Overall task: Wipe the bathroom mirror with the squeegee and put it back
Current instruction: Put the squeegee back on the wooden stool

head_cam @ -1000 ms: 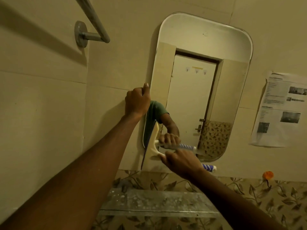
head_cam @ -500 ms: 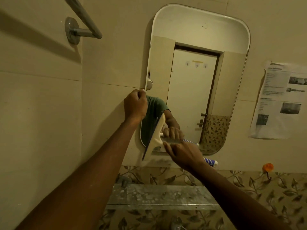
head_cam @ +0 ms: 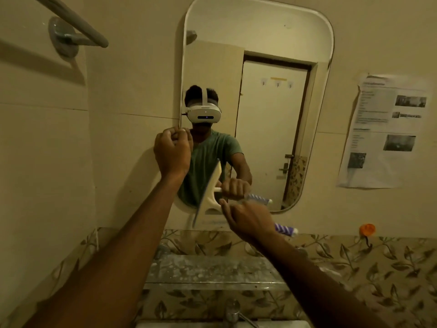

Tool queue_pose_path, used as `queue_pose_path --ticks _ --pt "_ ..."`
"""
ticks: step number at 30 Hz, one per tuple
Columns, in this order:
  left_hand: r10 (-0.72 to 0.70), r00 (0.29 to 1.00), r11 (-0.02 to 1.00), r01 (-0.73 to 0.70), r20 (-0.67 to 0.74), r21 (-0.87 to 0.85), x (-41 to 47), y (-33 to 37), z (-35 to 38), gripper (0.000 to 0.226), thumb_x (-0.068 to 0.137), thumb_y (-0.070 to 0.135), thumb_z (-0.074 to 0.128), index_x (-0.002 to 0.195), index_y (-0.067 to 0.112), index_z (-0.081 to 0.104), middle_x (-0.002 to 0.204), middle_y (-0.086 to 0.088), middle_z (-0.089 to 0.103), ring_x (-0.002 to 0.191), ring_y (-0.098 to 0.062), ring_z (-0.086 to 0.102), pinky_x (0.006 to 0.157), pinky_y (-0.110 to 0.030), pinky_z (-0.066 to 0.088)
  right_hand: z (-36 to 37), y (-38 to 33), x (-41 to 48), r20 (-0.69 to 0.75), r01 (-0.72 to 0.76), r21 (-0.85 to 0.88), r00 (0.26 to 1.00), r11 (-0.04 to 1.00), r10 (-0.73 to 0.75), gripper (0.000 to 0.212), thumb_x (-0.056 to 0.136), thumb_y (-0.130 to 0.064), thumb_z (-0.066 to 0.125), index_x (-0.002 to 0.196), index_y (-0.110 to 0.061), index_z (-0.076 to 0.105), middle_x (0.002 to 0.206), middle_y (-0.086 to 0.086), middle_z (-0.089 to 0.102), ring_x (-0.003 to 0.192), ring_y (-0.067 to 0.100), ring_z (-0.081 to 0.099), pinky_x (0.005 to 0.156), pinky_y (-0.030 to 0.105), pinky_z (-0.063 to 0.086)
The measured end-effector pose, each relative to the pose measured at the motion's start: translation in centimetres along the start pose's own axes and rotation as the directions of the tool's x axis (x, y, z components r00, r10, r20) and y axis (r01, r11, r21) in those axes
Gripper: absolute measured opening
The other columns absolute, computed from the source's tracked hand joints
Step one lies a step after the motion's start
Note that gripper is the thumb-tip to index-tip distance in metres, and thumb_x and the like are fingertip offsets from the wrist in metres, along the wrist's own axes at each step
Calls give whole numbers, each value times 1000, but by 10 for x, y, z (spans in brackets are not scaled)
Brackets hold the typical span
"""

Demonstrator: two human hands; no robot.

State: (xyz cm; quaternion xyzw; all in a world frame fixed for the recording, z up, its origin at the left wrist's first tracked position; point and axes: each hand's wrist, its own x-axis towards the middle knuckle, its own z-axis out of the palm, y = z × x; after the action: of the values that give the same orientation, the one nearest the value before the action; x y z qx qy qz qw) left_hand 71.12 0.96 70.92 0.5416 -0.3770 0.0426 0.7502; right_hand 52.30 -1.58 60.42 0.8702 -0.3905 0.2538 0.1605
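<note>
The tall rounded mirror [head_cam: 272, 39] hangs on the beige wall ahead. My right hand [head_cam: 246, 218] is shut on the squeegee [head_cam: 209, 197], a cream tool with a purple-and-white striped handle end sticking out to the right. Its blade stands almost upright against the mirror's lower left corner. My left hand [head_cam: 172, 152] is curled into a fist at the mirror's left edge, thumb on the rim, about mid-height. The glass reflects a person in a green shirt, the squeegee and a white door.
A metal shelf [head_cam: 212, 271] runs below the mirror, with a tap [head_cam: 234, 313] under it. A grey towel rail [head_cam: 71, 27] juts from the upper left wall. A printed paper [head_cam: 385, 131] is stuck to the right wall, an orange hook [head_cam: 367, 229] below it.
The view has tilted down and shifted, so the mirror sits higher and the person's reflection now shows. The squeegee stays at the lower left corner, its blade slightly more upright; my left hand keeps the mirror's edge.
</note>
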Motion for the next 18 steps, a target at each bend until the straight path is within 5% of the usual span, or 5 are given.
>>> queue_pose_path --ticks 3,6,12,18 --pt "-27 999 999 26 -18 -34 -6 2 7 33 93 29 47 116 9 60 115 -2 55 100 -15 56 83 -27 47 7 9 6 12 -54 38 998 998 54 56 100 -48 19 81 -19 63 67 -2 54 52 14 49 43 24 34" --pt "-51 998 998 49 -45 -48 -13 7 14 40 93 27 47 126 7 54 122 -5 48 107 -16 51 92 -29 46 2 44 -8 70 -107 25 992 994 105 39 100 -40 26 82 -21 55 71 -2 52 56 15 50 47 26 39" --pt "-28 995 999 26 -92 -23 -23 9 22 57 80 34 44 128 6 52 126 -11 47 112 -23 51 98 -36 46 4 103 -42 64 -276 -47 958 960 279 40 99 -37 32 84 -16 63 65 0 51 56 18 44 46 26 27" --pt "49 995 996 -43 -85 73 -38 3 25 49 79 39 46 116 8 55 123 -10 47 111 -23 51 95 -37 50 9 149 -73 155 -320 -50 933 946 324 30 97 -37 31 78 -22 48 62 -3 48 62 21 56 53 31 44"
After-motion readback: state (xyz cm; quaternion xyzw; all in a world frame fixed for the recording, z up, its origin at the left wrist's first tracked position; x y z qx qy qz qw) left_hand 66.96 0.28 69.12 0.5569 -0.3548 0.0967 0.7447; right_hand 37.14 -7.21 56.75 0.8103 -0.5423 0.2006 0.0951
